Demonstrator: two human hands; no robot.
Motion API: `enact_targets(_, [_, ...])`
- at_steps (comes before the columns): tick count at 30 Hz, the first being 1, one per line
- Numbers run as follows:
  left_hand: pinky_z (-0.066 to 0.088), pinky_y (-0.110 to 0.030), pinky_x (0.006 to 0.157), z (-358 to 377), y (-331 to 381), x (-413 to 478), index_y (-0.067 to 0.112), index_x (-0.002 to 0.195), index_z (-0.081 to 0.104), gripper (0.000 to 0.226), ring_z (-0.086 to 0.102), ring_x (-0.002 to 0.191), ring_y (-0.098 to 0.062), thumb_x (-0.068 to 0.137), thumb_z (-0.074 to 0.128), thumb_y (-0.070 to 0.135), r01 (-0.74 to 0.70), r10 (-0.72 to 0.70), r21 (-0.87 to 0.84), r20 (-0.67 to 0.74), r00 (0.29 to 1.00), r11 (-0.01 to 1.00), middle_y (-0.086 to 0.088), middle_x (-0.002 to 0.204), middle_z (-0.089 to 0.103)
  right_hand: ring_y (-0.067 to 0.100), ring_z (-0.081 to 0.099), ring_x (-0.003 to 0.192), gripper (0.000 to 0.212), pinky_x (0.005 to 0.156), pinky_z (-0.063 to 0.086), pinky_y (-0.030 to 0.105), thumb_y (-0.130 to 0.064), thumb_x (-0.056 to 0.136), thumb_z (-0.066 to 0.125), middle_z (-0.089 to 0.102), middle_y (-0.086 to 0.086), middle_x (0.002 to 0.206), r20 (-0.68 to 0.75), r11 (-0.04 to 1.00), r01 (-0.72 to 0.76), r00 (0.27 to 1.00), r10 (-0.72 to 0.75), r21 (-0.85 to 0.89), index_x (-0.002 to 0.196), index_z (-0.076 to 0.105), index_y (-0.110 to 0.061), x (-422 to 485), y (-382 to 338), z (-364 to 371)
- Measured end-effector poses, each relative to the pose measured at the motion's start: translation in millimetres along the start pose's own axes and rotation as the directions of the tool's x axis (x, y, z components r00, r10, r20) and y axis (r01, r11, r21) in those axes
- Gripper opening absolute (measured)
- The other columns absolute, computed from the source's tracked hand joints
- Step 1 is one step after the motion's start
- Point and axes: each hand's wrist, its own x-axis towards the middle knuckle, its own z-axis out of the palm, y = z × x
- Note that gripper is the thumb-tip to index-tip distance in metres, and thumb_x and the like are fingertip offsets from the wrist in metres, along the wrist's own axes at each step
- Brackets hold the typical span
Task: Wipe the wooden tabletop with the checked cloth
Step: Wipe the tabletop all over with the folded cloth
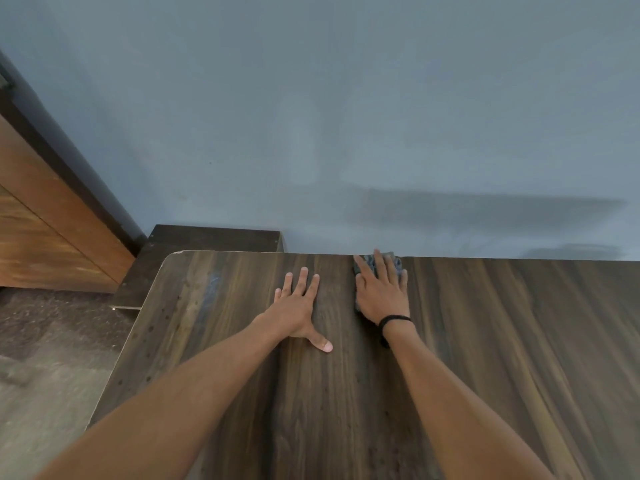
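Wall: grey-blue, behind the far edge.
Surface: dark wood; a pale smear near its left corner looks not yet wiped.
Left grip: open, flat on the surface, holding nothing.
Right grip: open, fingers straight, pressing the checked cloth down.
Checked cloth: under my right grip, at the far edge.
Progress: wiping is under way, I judge; much seems left.

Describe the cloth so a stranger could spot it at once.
Start at the wide wooden tabletop and follow it to its far edge, against the grey-blue wall. There the right hand lies flat on the cloth, a dark grey patterned pad showing around the fingers. The left hand beside it presses bare wood.
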Motion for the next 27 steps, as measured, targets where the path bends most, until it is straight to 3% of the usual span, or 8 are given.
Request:
enact_targets(4, [-0.006, -0.053, 0.116, 3, 0, -4, 0.025, 0.148, -0.029, 0.154, -0.033, 0.14, -0.033, 0.049, 0.078, 0.075, -0.013, 0.013, 0.0, -0.007, 1.0, 1.0, -0.001, 0.151, -0.041, 0.013, -0.018, 0.151, 0.053, 0.12, -0.014, 0.05, -0.042, 0.108, 0.021, -0.012, -0.009, 0.168, -0.016, 0.977, 0.189, 0.981, -0.191, -0.095, 0.157, 0.002, -0.051, -47, 10, 18])
enact_targets(8, [-0.007, -0.054, 0.115, -2, 1, -4, 0.025, 0.148, -0.029, 0.153, -0.034, 0.139, -0.034, 0.051, 0.079, 0.073, -0.025, 0.025, -0.006, 0.001, 1.0, 1.0, -0.002, 0.151, -0.041, 0.016, -0.014, 0.155, 0.053, 0.123, -0.011, 0.054, -0.039, 0.109, 0.022, -0.01, -0.006, 0.17, -0.039, 0.999, -0.026, 0.999, 0.024, -0.039, 0.159, 0.006, -0.047, -48, 38, -4])
enact_targets(13, [-0.007, -0.053, 0.115, 2, 1, -7, 0.025, 0.149, -0.028, 0.153, -0.033, 0.14, -0.034, 0.051, 0.078, 0.074, -0.026, 0.026, -0.01, 0.01, 1.0, 1.0, -0.002, 0.152, -0.04, 0.013, -0.019, 0.152, 0.052, 0.119, -0.018, 0.047, -0.046, 0.108, 0.016, -0.015, -0.011, 0.168, 0.011, 0.988, 0.131, 0.991, -0.131, -0.079, 0.156, -0.001, -0.054, -82, 39, 12])
enact_targets(17, [-0.007, -0.054, 0.115, -6, 1, -5, 0.024, 0.149, -0.028, 0.151, -0.033, 0.139, -0.035, 0.053, 0.079, 0.072, -0.022, 0.022, -0.006, 0.012, 1.0, 1.0, -0.003, 0.152, -0.04, 0.015, -0.015, 0.155, 0.053, 0.123, -0.011, 0.051, -0.039, 0.109, 0.02, -0.012, -0.007, 0.17, -0.016, 0.999, -0.031, 0.999, 0.03, -0.037, 0.159, 0.003, -0.048, -59, 48, -15])
enact_targets(21, [-0.006, -0.055, 0.116, -2, 1, -9, 0.024, 0.149, -0.027, 0.151, -0.032, 0.14, -0.036, 0.054, 0.078, 0.073, -0.023, 0.023, -0.005, 0.014, 1.0, 1.0, -0.004, 0.153, -0.039, 0.015, -0.019, 0.154, 0.052, 0.122, -0.015, 0.047, -0.044, 0.109, 0.017, -0.016, -0.009, 0.168, -0.005, 0.992, 0.103, 0.995, -0.103, -0.074, 0.157, -0.003, -0.052, -98, 46, 4])
enact_targets(25, [-0.005, -0.055, 0.116, -7, 2, -8, 0.022, 0.15, -0.026, 0.149, -0.032, 0.14, -0.037, 0.056, 0.078, 0.072, -0.025, 0.025, 0.004, 0.008, 1.0, 1.0, -0.005, 0.154, -0.038, 0.012, -0.015, 0.154, 0.052, 0.124, -0.01, 0.051, -0.041, 0.109, 0.018, -0.011, -0.01, 0.169, -0.077, 0.993, -0.106, 0.992, 0.102, -0.044, 0.157, 0.0, -0.051, -118, 75, -5])
enact_targets(27, [-0.005, -0.056, 0.116, -9, 2, -8, 0.022, 0.15, -0.027, 0.149, -0.032, 0.14, -0.038, 0.056, 0.078, 0.072, -0.018, 0.018, 0.01, 0.021, 1.0, 1.0, -0.005, 0.154, -0.038, 0.015, -0.017, 0.154, 0.052, 0.123, -0.012, 0.05, -0.04, 0.109, 0.019, -0.012, -0.006, 0.17, -0.059, 0.993, -0.111, 0.992, 0.109, -0.032, 0.158, 0.002, -0.048, -118, 61, -4])
